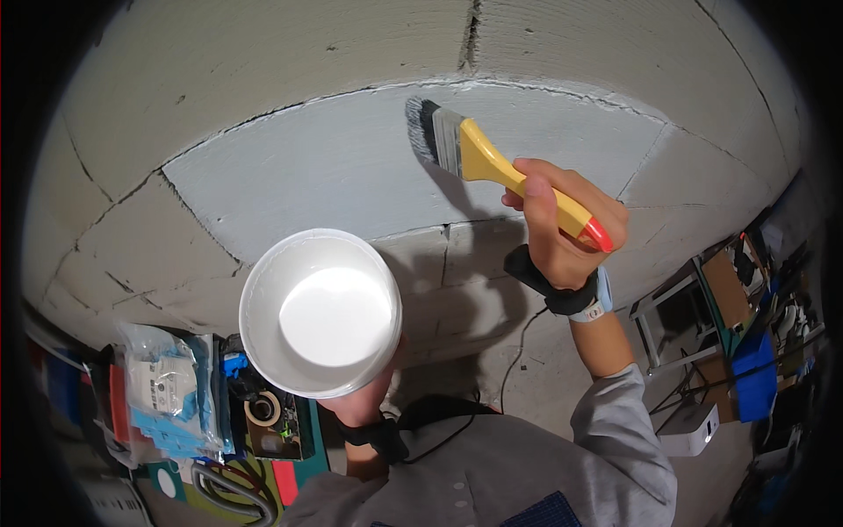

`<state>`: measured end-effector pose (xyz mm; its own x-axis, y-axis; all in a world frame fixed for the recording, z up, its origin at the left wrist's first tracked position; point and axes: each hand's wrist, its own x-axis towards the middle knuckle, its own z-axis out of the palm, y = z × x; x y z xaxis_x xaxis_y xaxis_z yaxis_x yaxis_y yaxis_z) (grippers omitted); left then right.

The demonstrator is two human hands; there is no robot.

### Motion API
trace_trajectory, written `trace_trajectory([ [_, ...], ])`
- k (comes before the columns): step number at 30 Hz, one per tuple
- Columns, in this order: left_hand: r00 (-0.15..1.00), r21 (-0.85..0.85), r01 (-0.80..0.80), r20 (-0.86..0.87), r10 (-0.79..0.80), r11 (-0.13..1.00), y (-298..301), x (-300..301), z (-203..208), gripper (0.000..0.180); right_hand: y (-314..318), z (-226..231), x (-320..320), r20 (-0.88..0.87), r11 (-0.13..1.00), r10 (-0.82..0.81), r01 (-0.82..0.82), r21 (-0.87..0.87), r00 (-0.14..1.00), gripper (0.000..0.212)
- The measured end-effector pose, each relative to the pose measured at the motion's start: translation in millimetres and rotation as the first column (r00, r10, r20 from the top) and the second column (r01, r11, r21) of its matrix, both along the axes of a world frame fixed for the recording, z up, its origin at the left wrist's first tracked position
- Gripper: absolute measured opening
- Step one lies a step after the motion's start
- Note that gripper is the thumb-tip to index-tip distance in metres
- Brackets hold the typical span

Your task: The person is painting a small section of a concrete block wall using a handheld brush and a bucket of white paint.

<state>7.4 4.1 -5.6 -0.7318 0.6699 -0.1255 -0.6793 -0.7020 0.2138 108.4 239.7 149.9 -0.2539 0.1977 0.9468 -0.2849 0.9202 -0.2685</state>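
A wall [263,105] of large pale blocks fills the upper part of the view, its joints [470,35] seen as dark cracked lines. One block [351,167] near the centre is coated in a smoother, paler grey than its neighbours. Below the wall, a cluttered floor is seen: a plastic bag [167,386] with blue and white contents, a roll of tape [263,408] and a coil of grey hose [224,496] lie at lower left; a metal frame [672,321], a white box [694,430] and a blue container [755,373] stand at lower right.

The right hand [562,224] is closed in a full grip around the handle of a paintbrush [492,162], fingers wrapped tightly with no gap. A dark strap and a pale blue wristband [593,299] are worn at the wrist. The left hand [360,404] is largely hidden beneath a white bucket [320,312], which is held from below; how its fingers are set cannot be told. White paint is seen inside the bucket.

The long axis of the paintbrush runs diagonally, from the red tip of the yellow handle at lower right to the grey bristles [423,127] at upper left. The bristles are pressed against the coated block near its upper edge. The bucket is held below and to the left of the brush, mouth upward.
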Motion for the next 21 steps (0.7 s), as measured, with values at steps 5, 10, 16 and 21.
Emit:
trace_trajectory([
  [5, 0.999, 0.034, -0.036, -0.001, 0.036, 0.999, 5, -2, 5, 0.086, 27, -8, 24, -0.132, 0.981, -0.099, 0.075, -0.177, 0.986, 0.013],
  [10, 0.998, 0.064, -0.055, 0.009, 0.054, 0.996, 9, 0, 9, 0.087, 61, -15, 63, -0.194, 0.936, -0.29, 0.235, -0.262, 0.937, 0.014],
  [16, 0.998, 0.066, -0.037, 0.044, 0.035, 0.997, 17, 9, 5, 0.089, 33, -19, 64, -0.155, 0.982, -0.17, 0.153, -0.112, 0.973, 0.011],
  [21, 0.997, 0.015, -0.073, 0.005, 0.073, 0.997, 23, 17, 4, 0.091, 41, -14, 32, -0.119, 0.99, -0.113, 0.122, 0.073, 0.986, 0.01],
])
